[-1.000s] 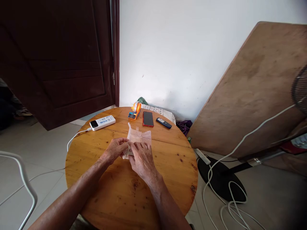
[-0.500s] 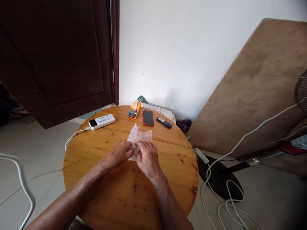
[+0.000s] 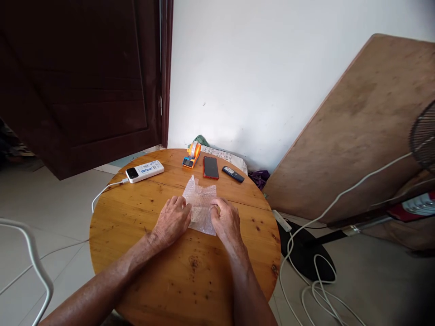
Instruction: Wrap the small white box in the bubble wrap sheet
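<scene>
A sheet of clear bubble wrap point(image 3: 201, 201) lies on the round wooden table point(image 3: 136, 217) in front of me, its far left corner sticking up. At its left edge my left hand point(image 3: 172, 219) is closed, thumb and fingers on the plastic. My right hand point(image 3: 227, 222) pinches the right edge between thumb and curled forefinger. Between the hands, the middle of the wrap shows a paler, thicker patch; I cannot make out whether something lies inside.
Beyond the wrap are an orange tape dispenser point(image 3: 192, 155), a red-edged smartphone point(image 3: 210, 167) and a dark handset point(image 3: 233, 174). A white power bank point(image 3: 145, 171) with a cable sits at the left. Right of the table stand a fan base point(image 3: 319, 253) and loose white cables point(image 3: 316, 290).
My hands have moved apart from the middle of the bubble wrap to its two side edges. More of the sheet's middle now shows, lying flatter.
</scene>
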`<act>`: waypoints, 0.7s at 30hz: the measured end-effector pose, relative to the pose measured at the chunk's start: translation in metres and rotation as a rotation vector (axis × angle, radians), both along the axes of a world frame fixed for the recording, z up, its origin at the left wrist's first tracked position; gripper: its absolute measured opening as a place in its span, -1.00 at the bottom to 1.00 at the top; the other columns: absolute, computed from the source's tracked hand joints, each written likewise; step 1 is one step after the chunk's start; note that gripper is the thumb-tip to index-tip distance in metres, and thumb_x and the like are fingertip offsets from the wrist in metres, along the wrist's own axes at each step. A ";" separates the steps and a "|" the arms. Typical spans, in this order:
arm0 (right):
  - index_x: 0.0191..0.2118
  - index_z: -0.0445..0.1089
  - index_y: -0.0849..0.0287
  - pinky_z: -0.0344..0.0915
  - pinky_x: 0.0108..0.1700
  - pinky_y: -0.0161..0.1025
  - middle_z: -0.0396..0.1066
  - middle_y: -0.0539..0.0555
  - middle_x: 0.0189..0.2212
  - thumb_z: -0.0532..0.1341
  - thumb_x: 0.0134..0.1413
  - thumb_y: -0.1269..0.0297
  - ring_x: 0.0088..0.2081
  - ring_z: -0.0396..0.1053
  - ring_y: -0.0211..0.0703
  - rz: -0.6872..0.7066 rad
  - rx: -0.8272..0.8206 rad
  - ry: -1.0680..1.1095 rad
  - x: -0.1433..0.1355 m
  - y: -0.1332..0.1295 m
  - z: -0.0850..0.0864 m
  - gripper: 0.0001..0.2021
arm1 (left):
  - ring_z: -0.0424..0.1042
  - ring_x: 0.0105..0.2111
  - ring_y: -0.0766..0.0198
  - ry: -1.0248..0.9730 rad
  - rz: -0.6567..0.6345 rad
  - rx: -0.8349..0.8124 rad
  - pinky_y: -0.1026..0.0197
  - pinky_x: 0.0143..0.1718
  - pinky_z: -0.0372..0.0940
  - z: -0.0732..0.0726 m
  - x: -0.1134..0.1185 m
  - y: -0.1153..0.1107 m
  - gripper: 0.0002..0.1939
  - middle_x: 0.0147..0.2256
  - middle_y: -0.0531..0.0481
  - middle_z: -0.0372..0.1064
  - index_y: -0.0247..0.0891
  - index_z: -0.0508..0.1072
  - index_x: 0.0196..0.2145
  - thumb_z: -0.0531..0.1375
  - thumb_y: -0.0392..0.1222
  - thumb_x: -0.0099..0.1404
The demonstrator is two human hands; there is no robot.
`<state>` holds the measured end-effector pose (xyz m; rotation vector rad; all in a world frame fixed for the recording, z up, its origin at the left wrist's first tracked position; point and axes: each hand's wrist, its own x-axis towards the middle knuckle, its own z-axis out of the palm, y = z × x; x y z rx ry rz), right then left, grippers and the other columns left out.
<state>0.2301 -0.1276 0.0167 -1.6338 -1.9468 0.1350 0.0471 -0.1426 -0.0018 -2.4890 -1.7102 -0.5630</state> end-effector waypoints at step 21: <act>0.27 0.11 0.24 0.19 -0.34 -0.29 0.44 0.03 -0.40 0.20 0.01 0.23 -0.38 0.36 -0.13 -0.145 -0.348 0.265 -0.001 -0.012 -0.026 -0.33 | 0.30 -0.10 0.06 -0.195 -0.117 0.001 0.05 -0.03 0.32 -0.021 0.000 0.005 -0.79 -0.14 -0.13 0.42 -0.26 0.49 -0.12 0.09 -0.32 0.36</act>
